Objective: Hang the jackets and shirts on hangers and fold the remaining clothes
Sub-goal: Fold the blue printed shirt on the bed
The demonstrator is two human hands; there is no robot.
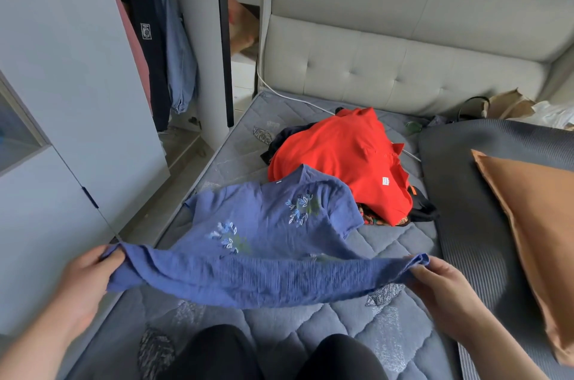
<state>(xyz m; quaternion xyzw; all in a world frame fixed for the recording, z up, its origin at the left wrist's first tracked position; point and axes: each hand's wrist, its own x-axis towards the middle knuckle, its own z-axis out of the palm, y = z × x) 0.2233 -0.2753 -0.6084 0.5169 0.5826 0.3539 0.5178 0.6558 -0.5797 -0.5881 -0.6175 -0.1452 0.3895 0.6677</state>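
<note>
Blue embroidered top [267, 237] spread on the mattress [388, 333] near its left edge, hem lifted off the surface. Left hand [84, 280] pinches the hem's left corner, right hand [441, 283] pinches the right corner. Just behind, touching the top: red shirt [344, 159] heaped over dark clothes. Brown pillow [534, 233] at mattress's right edge. Hung garments [155, 38] in open wardrobe, left.
</note>
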